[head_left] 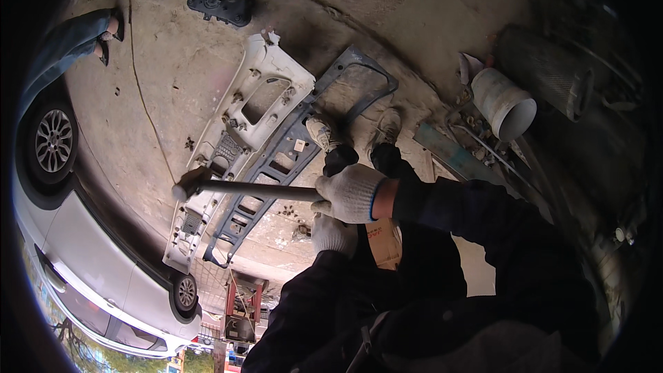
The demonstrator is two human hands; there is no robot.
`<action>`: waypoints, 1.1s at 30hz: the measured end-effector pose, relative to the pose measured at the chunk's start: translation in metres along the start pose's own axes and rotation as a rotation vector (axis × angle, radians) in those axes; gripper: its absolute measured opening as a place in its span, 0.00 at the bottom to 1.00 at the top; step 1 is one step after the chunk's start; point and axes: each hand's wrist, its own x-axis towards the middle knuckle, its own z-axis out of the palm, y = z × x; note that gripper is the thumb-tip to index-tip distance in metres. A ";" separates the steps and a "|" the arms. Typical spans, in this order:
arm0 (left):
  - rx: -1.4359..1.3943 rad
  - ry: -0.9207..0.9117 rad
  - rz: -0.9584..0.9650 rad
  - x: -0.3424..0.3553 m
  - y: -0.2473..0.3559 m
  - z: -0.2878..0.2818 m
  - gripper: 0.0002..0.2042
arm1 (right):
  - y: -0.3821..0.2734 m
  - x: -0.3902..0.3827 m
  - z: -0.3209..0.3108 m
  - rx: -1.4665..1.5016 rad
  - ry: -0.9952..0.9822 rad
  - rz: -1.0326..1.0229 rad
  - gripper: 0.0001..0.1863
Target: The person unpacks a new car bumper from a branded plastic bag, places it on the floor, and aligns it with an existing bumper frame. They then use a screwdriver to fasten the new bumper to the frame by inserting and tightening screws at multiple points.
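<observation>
A hammer [200, 183] is held level over a white car panel [242, 131] and grey inner frame [290, 159] lying on the concrete floor [173, 48]. Its handle is clenched by the gloved right hand [351, 193]; the gloved left hand [333, 235] is curled below, grip unclear. A small tan box [384, 243] with red print is seen beside it. A silver car [90, 249] is parked at left.

Head view, straight down (fisheye)

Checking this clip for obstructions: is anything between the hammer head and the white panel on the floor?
Nothing visible. The hammer, gripped by the right hand with the left hand just below it, has its head right over the white panel; whether it touches cannot be told. The grey frame lies beside the panel, not between them.
</observation>
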 end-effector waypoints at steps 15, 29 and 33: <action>-0.009 0.051 0.158 -0.001 -0.014 0.010 0.23 | 0.226 -0.113 -0.068 -0.436 -0.009 0.668 0.28; 0.028 -0.031 0.045 -0.007 -0.007 0.010 0.23 | 0.096 -0.077 -0.035 -0.298 0.340 -0.413 0.27; 0.001 0.002 0.068 -0.006 -0.012 0.015 0.24 | 0.211 -0.111 -0.063 -0.399 0.131 0.164 0.28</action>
